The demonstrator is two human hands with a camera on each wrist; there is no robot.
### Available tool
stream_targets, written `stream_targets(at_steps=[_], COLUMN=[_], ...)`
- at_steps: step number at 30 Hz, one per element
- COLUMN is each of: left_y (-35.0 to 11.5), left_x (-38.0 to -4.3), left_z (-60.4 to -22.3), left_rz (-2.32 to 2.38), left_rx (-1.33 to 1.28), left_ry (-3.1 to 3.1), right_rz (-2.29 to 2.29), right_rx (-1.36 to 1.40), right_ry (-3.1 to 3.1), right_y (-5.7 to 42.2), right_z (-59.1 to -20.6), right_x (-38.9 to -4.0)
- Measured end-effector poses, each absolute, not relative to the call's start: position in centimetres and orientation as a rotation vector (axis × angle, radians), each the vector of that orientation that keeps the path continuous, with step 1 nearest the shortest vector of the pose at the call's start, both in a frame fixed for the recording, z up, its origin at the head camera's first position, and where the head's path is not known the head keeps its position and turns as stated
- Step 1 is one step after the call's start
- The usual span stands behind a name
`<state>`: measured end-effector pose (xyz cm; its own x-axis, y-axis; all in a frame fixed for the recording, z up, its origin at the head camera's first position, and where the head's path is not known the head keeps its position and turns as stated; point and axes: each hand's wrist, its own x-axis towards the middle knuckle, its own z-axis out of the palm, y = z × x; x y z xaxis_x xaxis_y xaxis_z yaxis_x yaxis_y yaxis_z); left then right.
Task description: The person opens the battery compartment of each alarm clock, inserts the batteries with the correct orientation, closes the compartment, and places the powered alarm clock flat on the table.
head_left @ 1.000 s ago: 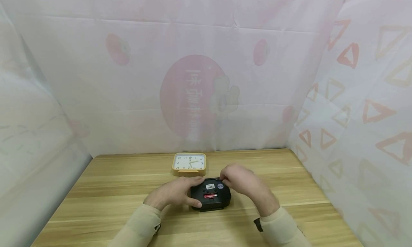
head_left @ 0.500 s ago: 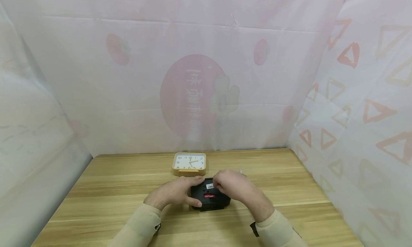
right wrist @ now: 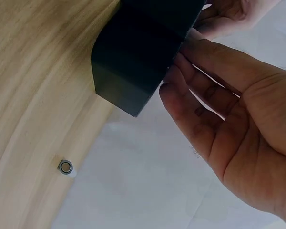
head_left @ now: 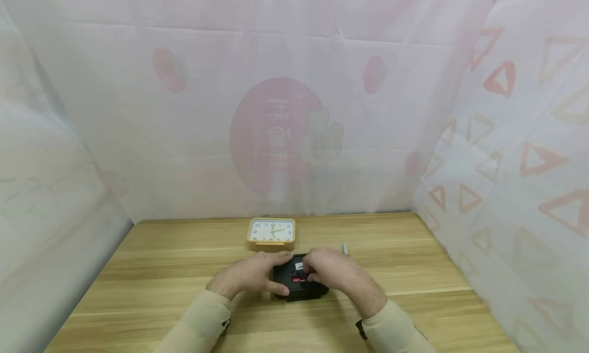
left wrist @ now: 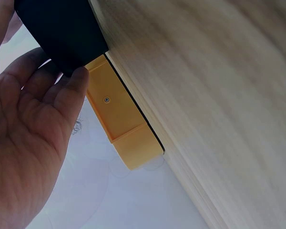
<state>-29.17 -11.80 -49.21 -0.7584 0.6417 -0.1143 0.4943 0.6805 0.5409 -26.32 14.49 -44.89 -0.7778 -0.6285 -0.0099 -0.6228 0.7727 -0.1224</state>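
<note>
Black case [head_left: 298, 289] w/ red batt. [head_left: 297, 279] inside, in pinch of L hand [head_left: 252, 274]; R hand [head_left: 333, 268] atop, hold unclear.

I have the case [head_left: 296, 287] lying on the surface [head_left: 147, 281] between two hands: the left hand [head_left: 250, 277] at its left side, the right hand [head_left: 329, 267] over its right part. A battery [head_left: 296, 279] sits in the case's slot, beside the right fingers. I see a clock [head_left: 271, 233] just behind the case, slightly left, and a small cylinder [head_left: 345, 249] behind the right hand, well right of the clock.
</note>
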Motion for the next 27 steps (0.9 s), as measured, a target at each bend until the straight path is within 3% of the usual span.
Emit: stream_targets(at_steps=[27], left_y=[-11.88], left_x=[-29.14], left_z=[-49.06], left_rz=[0.719], left_rx=[0.895], left_ry=[2.588], right_rz=[-0.007], right_rx=[-1.048], right_ry=[2.988], right_y=[13.99], right_z=[-45.34], right_x=[-25.89])
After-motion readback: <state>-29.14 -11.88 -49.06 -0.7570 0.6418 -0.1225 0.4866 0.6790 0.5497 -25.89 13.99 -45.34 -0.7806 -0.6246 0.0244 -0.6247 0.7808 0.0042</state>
